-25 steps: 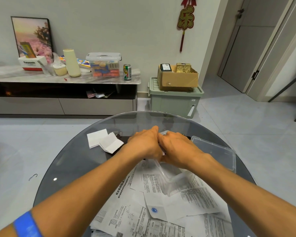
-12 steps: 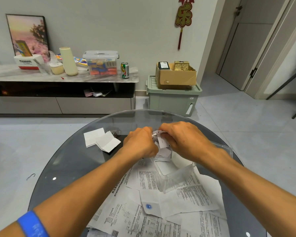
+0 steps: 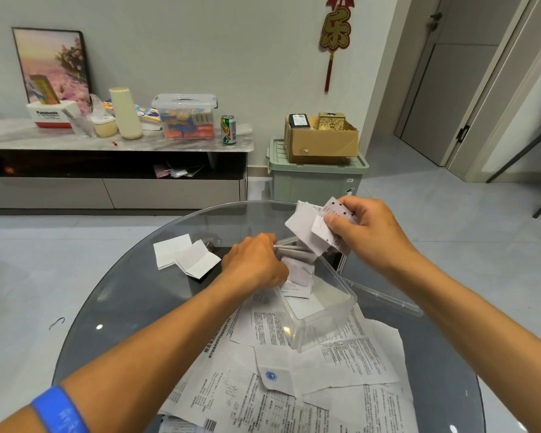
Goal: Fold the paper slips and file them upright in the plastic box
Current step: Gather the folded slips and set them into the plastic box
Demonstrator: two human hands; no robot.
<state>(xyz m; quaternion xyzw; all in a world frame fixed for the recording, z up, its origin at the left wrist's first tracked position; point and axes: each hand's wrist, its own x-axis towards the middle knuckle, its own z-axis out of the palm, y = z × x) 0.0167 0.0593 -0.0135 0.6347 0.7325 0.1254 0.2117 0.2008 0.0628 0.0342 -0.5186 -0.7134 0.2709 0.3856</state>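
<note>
The right hand [image 3: 361,232] pinches a sheaf of folded white paper slips [image 3: 313,232] just above the far end of the clear rectangular plastic box [image 3: 331,310], whose long axis runs toward the person, while the left hand [image 3: 253,264], curled at its far rim, grips something I cannot make out.

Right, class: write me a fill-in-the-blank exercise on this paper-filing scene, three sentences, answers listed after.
1. The right hand holds a bunch of folded ____ above the plastic box.
2. The left hand reaches into the box, which stands on a round ____ table.
3. The left wrist wears a ____ band.

Answers: slips; glass; blue
</note>
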